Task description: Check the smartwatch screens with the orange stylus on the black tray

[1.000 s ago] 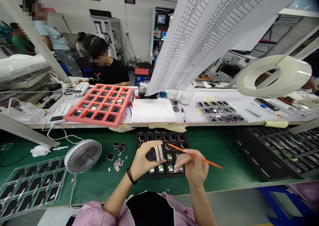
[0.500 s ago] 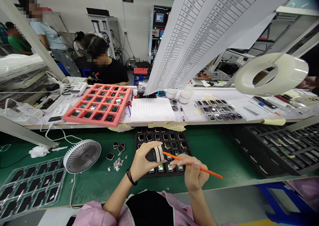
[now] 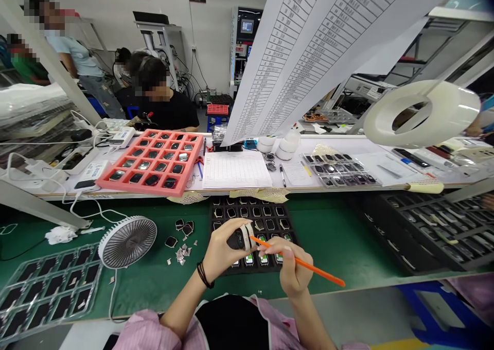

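My left hand [image 3: 219, 247] is closed round a smartwatch body [image 3: 246, 237], which has a white-grey rim and a dark side and is held on edge. Between the fingers of my right hand [image 3: 292, 267] is a thin orange stick [image 3: 322, 274], its left tip at the watch body; whether it touches cannot be made out. Below both hands lies a black tray [image 3: 213, 213] of watch bodies in rows, several with lit green-and-white screens. Small loose pieces [image 3: 181, 255] and a few dark watch parts [image 3: 171, 242] are left of my left hand.
A fan [image 3: 127, 242] and a clear tray [image 3: 50, 288] of dark parts stand on the left. Along the raised shelf are a pink foam tray [image 3: 185, 177] and a paper form [image 3: 237, 170]. Hanging paper sheets [image 3: 285, 56] and a tape roll [image 3: 420, 116] overhang the right. A person [image 3: 165, 103] sits opposite.
My right hand has shifted slightly left, and the orange stick slants more steeply. The watch body has turned a little in my left hand.
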`<action>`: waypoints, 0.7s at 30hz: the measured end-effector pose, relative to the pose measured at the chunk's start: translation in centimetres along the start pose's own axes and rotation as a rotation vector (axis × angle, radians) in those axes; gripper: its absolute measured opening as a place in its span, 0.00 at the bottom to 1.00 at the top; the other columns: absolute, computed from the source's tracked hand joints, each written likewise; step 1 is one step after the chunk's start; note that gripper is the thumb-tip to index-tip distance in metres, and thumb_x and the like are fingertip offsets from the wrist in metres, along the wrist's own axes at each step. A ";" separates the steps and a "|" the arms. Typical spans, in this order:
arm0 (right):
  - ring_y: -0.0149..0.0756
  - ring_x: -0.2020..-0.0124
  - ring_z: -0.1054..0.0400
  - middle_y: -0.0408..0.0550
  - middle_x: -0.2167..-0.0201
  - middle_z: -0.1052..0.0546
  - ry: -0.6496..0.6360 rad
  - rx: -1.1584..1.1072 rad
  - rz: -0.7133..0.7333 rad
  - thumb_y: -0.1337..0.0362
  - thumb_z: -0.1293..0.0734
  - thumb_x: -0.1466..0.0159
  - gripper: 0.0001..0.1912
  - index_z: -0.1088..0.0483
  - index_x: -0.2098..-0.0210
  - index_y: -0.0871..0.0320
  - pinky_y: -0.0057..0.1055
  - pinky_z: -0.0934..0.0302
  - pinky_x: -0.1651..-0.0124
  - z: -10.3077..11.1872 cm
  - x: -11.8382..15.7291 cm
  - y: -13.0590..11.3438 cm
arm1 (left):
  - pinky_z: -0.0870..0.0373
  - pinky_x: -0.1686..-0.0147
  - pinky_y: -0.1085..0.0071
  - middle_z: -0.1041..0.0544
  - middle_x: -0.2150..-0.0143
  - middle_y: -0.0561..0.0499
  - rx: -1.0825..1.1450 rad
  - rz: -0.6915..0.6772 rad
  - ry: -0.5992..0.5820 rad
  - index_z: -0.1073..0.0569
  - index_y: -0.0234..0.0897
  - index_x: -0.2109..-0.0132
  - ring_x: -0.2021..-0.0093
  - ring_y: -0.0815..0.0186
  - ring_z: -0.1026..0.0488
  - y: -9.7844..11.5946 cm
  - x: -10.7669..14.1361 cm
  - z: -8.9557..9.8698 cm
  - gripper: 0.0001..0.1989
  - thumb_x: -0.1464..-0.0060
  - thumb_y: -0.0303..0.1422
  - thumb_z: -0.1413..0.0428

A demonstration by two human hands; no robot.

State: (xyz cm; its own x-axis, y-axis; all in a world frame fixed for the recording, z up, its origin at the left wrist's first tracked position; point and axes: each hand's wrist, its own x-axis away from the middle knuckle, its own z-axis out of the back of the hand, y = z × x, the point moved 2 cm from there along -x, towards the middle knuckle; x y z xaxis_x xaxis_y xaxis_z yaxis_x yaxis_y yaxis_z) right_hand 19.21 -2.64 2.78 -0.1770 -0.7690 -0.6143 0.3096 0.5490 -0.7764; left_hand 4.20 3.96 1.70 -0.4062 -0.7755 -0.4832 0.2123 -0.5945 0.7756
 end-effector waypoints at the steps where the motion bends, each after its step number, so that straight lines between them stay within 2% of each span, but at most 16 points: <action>1: 0.40 0.71 0.25 0.49 0.75 0.21 -0.006 -0.012 -0.004 0.64 0.47 0.31 0.20 0.26 0.71 0.54 0.36 0.32 0.70 -0.1 0.0 0.0 | 0.26 0.52 0.60 0.22 0.54 0.43 0.002 -0.002 -0.004 0.26 0.37 0.53 0.53 0.56 0.25 0.0 0.0 0.0 0.19 0.54 0.31 0.36; 9: 0.39 0.70 0.25 0.48 0.76 0.22 -0.026 -0.048 -0.005 0.66 0.47 0.31 0.19 0.27 0.70 0.55 0.35 0.32 0.69 -0.3 0.0 0.1 | 0.27 0.51 0.60 0.22 0.54 0.43 -0.005 0.003 -0.015 0.27 0.37 0.53 0.53 0.56 0.25 0.0 0.0 -0.1 0.20 0.55 0.31 0.36; 18: 0.35 0.76 0.28 0.46 0.79 0.24 -0.057 0.015 0.015 0.66 0.47 0.31 0.19 0.28 0.71 0.55 0.31 0.35 0.72 -0.3 -0.3 0.0 | 0.27 0.52 0.62 0.22 0.54 0.45 -0.014 0.001 -0.032 0.27 0.38 0.52 0.53 0.58 0.25 -0.3 0.1 -0.2 0.20 0.54 0.29 0.36; 21: 0.35 0.72 0.26 0.46 0.76 0.22 0.039 -0.012 -0.046 0.66 0.47 0.30 0.18 0.29 0.70 0.54 0.33 0.33 0.67 -0.4 -0.1 1.2 | 0.27 0.52 0.63 0.25 0.55 0.45 -0.050 0.033 -0.045 0.28 0.38 0.52 0.53 0.58 0.26 -0.6 0.1 0.1 0.20 0.54 0.29 0.36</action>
State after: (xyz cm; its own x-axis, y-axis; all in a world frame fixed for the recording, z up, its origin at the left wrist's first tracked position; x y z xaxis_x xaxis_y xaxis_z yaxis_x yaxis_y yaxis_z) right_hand 19.19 -1.76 1.91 -0.2267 -0.7804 -0.5827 0.2894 0.5173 -0.8054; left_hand 3.94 4.25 1.22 -0.4376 -0.7853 -0.4380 0.2697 -0.5793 0.7692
